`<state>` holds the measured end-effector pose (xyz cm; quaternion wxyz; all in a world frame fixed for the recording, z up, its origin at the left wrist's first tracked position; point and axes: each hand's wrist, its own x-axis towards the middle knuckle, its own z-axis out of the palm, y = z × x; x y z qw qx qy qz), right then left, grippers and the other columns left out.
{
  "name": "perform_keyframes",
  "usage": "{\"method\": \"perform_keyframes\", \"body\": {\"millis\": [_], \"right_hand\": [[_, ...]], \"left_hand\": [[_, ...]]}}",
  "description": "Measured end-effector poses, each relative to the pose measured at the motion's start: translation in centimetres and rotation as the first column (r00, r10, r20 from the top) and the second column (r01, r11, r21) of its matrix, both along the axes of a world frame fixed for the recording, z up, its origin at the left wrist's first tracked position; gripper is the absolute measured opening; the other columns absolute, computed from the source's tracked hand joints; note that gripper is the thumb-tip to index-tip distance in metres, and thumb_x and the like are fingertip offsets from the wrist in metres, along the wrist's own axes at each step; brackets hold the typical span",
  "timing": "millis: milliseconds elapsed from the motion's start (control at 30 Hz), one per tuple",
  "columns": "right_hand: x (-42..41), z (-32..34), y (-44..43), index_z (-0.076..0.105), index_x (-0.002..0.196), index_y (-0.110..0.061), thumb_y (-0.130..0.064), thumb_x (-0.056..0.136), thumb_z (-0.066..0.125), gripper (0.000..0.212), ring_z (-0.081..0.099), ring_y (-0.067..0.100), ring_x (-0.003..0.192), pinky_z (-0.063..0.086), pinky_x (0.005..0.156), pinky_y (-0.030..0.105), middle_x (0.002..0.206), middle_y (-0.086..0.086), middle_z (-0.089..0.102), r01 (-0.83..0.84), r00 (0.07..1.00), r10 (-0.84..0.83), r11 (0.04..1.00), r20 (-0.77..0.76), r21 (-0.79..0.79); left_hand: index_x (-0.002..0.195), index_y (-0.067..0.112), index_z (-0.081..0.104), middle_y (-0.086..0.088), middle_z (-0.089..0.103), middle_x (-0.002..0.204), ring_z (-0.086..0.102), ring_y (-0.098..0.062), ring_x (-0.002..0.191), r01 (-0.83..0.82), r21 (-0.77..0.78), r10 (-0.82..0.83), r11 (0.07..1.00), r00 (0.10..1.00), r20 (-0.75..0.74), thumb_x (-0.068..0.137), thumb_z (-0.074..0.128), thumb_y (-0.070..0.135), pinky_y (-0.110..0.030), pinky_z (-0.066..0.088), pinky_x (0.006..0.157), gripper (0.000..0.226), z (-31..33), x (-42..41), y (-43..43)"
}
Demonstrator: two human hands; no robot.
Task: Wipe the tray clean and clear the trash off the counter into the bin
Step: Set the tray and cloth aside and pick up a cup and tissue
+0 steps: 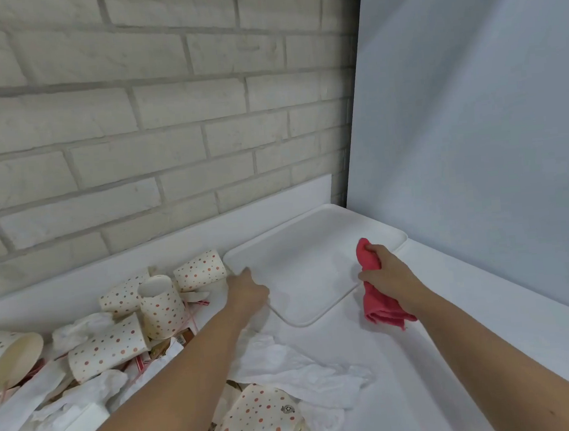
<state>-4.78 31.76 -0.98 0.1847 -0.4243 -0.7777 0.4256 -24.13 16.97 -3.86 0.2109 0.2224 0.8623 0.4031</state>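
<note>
A white tray (316,243) lies on the white counter (457,320) in the back right corner. My left hand (248,292) rests on the tray's left rim, fingers reaching along the edge. My right hand (386,270) grips a bunched red cloth (380,305) at the tray's front right edge; the cloth hangs down onto the counter. Trash lies left of the tray: several dotted paper cups (162,306), crumpled white napkins (303,371) and wrappers. No bin is in view.
A brick wall (130,125) with a low white backsplash runs behind the counter. A pale blue panel (473,113) closes the right side. A dotted paper bag or cup (260,423) lies near the front edge under my left arm.
</note>
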Motion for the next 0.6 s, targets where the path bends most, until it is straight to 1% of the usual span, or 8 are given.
{"method": "perform_keyframes", "body": {"millis": [67,133,200,233,300,433,533,600], "right_hand": [[1.0,0.7,-1.0,0.041,0.135,-0.021,-0.007,0.085,0.058,0.055,0.050,0.020,0.093,0.037,0.073,0.023,0.104,0.002,0.053,-0.132,0.984,0.120,0.987,0.129,0.091],[1.6,0.9,-1.7,0.044,0.132,-0.018,-0.005,0.083,0.058,0.053,0.050,0.019,0.090,0.038,0.071,0.023,0.101,0.001,0.053,-0.227,0.951,0.181,0.959,0.252,0.169],[2.0,0.6,-2.5,0.044,0.130,-0.018,-0.007,0.082,0.057,0.051,0.052,0.023,0.093,0.044,0.078,0.030,0.109,0.007,0.053,-0.294,0.905,0.205,0.935,0.373,0.199],[2.2,0.3,-2.9,0.044,0.130,-0.019,-0.009,0.082,0.056,0.050,0.054,0.026,0.097,0.045,0.082,0.032,0.114,0.010,0.051,-0.320,0.880,0.213,0.927,0.425,0.198],[2.3,-0.3,-3.9,0.043,0.128,-0.020,-0.012,0.084,0.054,0.046,0.054,0.028,0.104,0.045,0.085,0.034,0.117,0.010,0.046,-0.363,0.834,0.221,0.909,0.505,0.202],[2.1,-1.3,-5.5,0.044,0.124,-0.020,-0.011,0.084,0.053,0.041,0.050,0.030,0.108,0.043,0.083,0.034,0.111,0.004,0.039,-0.403,0.782,0.199,0.884,0.590,0.237],[1.4,-0.6,-6.7,0.040,0.129,-0.024,-0.014,0.079,0.058,0.055,0.039,0.027,0.115,0.036,0.092,0.036,0.125,0.004,0.037,-0.466,0.718,0.154,0.830,0.679,0.305],[0.5,0.1,-7.8,0.041,0.131,-0.026,-0.018,0.082,0.057,0.052,0.037,0.026,0.117,0.033,0.093,0.035,0.127,0.003,0.037,-0.498,0.749,0.178,0.788,0.639,0.363]], "left_hand": [[0.139,0.009,0.039,-0.016,0.026,0.140,0.044,-0.031,0.120,0.038,-0.099,-0.068,0.994,0.944,-0.324,0.087,0.046,-0.002,-0.032,0.039,0.100,0.054,0.8,-0.7,-0.8],[0.135,0.016,0.046,-0.013,0.031,0.135,0.037,-0.030,0.121,0.016,-0.211,-0.133,0.977,0.823,-0.552,0.086,0.044,-0.006,-0.035,0.040,0.101,0.053,1.5,-1.8,-1.6],[0.133,0.020,0.047,-0.011,0.032,0.134,0.034,-0.030,0.120,-0.029,-0.338,-0.221,0.941,0.703,-0.675,0.085,0.044,-0.005,-0.036,0.041,0.098,0.054,2.0,-3.0,-2.2],[0.133,0.022,0.046,-0.010,0.031,0.135,0.033,-0.031,0.121,-0.051,-0.383,-0.254,0.922,0.667,-0.700,0.086,0.044,-0.003,-0.036,0.040,0.099,0.054,2.1,-3.5,-2.4],[0.135,0.024,0.044,-0.011,0.028,0.137,0.032,-0.032,0.123,-0.073,-0.452,-0.296,0.889,0.661,-0.690,0.086,0.045,-0.002,-0.037,0.038,0.101,0.056,2.0,-4.5,-2.8],[0.140,0.023,0.036,-0.015,0.027,0.136,0.034,-0.034,0.121,-0.102,-0.563,-0.377,0.820,0.643,-0.666,0.087,0.045,0.002,-0.041,0.035,0.102,0.058,1.2,-5.7,-3.3],[0.134,0.017,0.041,-0.015,0.033,0.130,0.039,-0.033,0.116,-0.118,-0.575,-0.398,0.809,0.609,-0.686,0.088,0.046,0.003,-0.040,0.038,0.098,0.048,1.0,-5.8,-3.2],[0.126,0.017,0.048,-0.013,0.034,0.126,0.040,-0.032,0.113,-0.127,-0.580,-0.404,0.805,0.598,-0.692,0.088,0.049,0.003,-0.039,0.040,0.095,0.041,1.0,-5.7,-3.2]]}}
